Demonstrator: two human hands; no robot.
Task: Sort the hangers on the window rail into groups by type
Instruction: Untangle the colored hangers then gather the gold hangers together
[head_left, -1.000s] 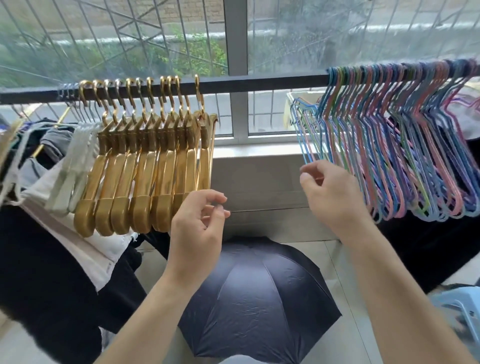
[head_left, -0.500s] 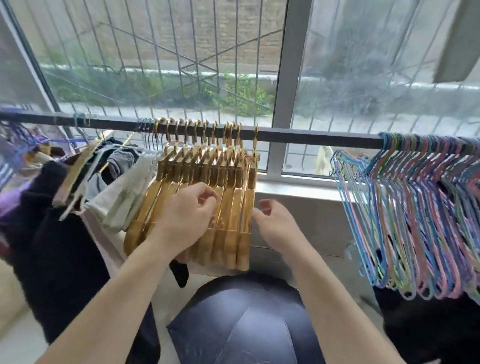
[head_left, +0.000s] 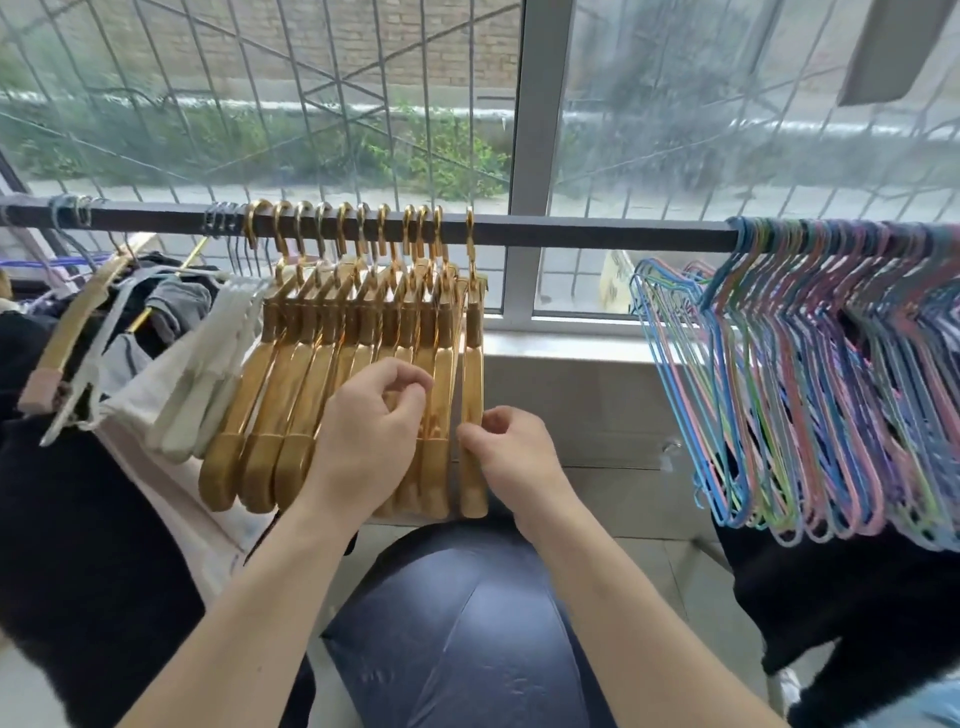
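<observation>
A dark window rail runs across the view. Several gold hangers hang packed together left of the window post. One gold hanger hangs a little apart at the right end of that bunch. My right hand pinches its lower arm between thumb and fingers. My left hand has its fingers curled around the gold hangers in the middle of the bunch. Several thin pastel wire hangers crowd the rail's right end. A few white hangers hang left of the gold ones.
Clothes on hangers fill the rail's left end. An open dark umbrella lies on the floor below my arms. A black garment hangs under the pastel hangers. The window sill and wall stand behind.
The view swung left from the pastel hangers to the gold bunch. Both hands moved onto the gold hangers, and my right hand took hold of the rightmost one.
</observation>
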